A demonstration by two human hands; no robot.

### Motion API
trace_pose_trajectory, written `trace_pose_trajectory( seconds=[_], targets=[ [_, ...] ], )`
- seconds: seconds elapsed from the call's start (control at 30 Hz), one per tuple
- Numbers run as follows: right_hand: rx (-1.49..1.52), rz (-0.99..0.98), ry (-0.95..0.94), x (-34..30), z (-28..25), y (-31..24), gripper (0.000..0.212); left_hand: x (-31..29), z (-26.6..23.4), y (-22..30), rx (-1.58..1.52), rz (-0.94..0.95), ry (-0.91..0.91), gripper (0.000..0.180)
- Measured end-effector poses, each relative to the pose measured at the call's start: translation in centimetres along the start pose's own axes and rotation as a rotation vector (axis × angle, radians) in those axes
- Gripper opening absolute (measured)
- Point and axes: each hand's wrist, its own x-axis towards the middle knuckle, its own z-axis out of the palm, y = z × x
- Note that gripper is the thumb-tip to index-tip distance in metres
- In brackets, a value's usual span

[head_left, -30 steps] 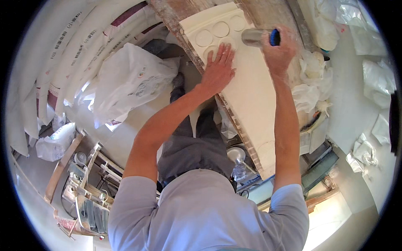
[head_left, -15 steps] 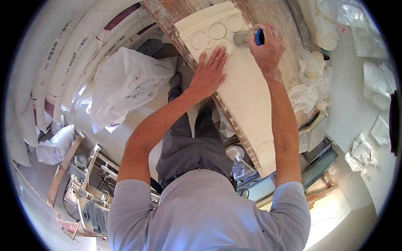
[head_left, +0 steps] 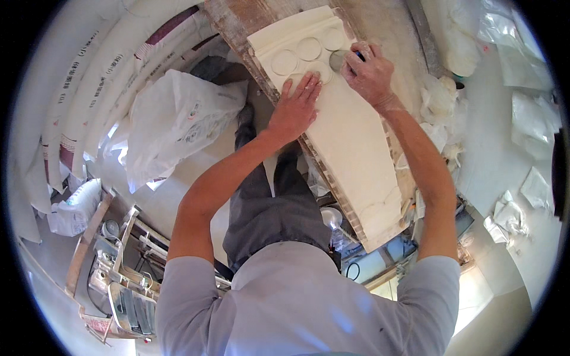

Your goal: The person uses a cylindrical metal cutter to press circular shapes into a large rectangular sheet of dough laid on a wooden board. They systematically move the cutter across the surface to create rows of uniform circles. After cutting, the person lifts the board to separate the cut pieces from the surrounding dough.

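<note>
Step in hand: you are apparently cutting rounds. At one o'clock, your right hand (head_left: 371, 77) is clamping around a grey, metallic-looking cylindrical cutter (head_left: 337, 60) with blue at its near end, beside circular outlines (head_left: 285, 62) in a long, pale cream sheet of what looks like dough (head_left: 350, 142). At twelve o'clock, your left hand (head_left: 294, 110) is lying palm down, gripping nothing, its extended fingers close together and touching the sheet. Judgement: the next move is calling for an even press, square to the surface; whether the cutter is biting through, I cannot tell. The sheet is running from twelve toward four, looking matte, smooth and pliable, with a ridge crossing its upper end. A rough brown wooden worktop (head_left: 249, 15) is supporting it; at ten, a crinkled white plastic bag (head_left: 178, 124) is bulging.
</note>
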Motion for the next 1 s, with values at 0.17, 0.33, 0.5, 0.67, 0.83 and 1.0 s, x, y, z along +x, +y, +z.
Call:
trace_pose_trajectory(
  seconds=[0.17,0.33,0.5,0.67,0.83,1.0],
  targets=[
    [0.061,0.414,0.181,-0.6,-0.2,-2.8,0.027,-1.2,-0.7,0.7,-0.111,-0.039,0.098,0.075],
    [0.644,0.847,0.442,-4.0,3.0,-2.9,0.044,-4.7,-0.9,2.2,-0.294,-0.162,0.249,0.074],
    [0.743,0.861,0.389,-5.0,2.3,-3.6,0.048,-8.2,0.6,4.0,-0.603,-0.311,0.444,0.078],
    [0.701,0.763,0.438,-3.8,-0.9,-3.0,0.044,-9.1,1.9,5.9,-1.356,-0.484,0.612,0.074],
    [0.754,0.869,0.292,-3.1,-5.9,-6.1,0.036,-8.6,4.1,6.1,-1.667,-0.521,0.644,0.070],
    [1.014,0.912,0.139,-8.7,-3.2,-12.7,0.056,-7.8,3.2,6.9,-1.682,-0.548,0.634,0.068]
  ],
)
